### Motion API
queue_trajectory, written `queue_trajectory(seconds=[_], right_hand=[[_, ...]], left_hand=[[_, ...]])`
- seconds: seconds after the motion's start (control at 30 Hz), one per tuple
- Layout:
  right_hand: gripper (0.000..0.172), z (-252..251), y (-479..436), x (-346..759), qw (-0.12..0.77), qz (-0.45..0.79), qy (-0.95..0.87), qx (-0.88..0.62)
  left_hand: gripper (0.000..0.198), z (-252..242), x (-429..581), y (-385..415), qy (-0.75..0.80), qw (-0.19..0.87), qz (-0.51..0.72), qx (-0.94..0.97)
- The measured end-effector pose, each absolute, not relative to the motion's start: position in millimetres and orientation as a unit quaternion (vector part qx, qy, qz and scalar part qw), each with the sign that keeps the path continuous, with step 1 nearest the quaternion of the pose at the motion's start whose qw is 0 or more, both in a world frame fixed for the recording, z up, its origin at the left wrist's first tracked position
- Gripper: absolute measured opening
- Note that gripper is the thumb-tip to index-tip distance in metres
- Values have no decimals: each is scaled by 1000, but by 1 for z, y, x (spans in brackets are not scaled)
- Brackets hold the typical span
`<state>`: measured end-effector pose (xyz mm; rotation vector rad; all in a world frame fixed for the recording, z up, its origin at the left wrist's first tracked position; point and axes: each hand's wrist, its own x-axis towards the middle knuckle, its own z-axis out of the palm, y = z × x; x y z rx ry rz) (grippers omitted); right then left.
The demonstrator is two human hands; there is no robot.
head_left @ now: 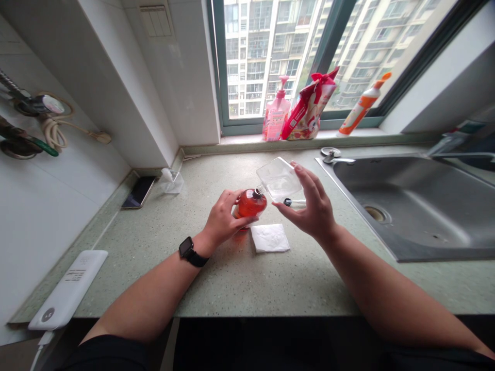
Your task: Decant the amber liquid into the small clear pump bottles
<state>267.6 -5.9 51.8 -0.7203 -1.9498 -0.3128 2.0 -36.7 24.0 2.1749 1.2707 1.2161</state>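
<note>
My left hand (228, 214) is wrapped around a rounded bottle of red liquid (251, 205) with a dark collar at its neck. A clear bottle (279, 179) is gripped between the thumb and fingers of my right hand (315, 206). It is tilted, its neck against or just above the red bottle's mouth; I cannot tell if they touch. Behind my right thumb lies a black cap (287, 202) with a pale stem, partly hidden. A folded white tissue (270, 238) lies just in front of the red bottle.
At the back left are a phone (138, 192) and a small clear container with a white top (170, 180). A white power bank (68, 290) lies front left. The steel sink (398, 255) is on the right. Pink pump bottle (276, 117), red bag (309, 111) and orange bottle (359, 111) line the sill.
</note>
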Motion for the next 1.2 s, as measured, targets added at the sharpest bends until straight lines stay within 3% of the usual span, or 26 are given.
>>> queue_trajectory(seconds=[1.2], right_hand=[[106, 53, -8, 263, 508, -134, -807, -270]], left_hand=[[70, 26, 1, -38, 439, 137, 404, 791]])
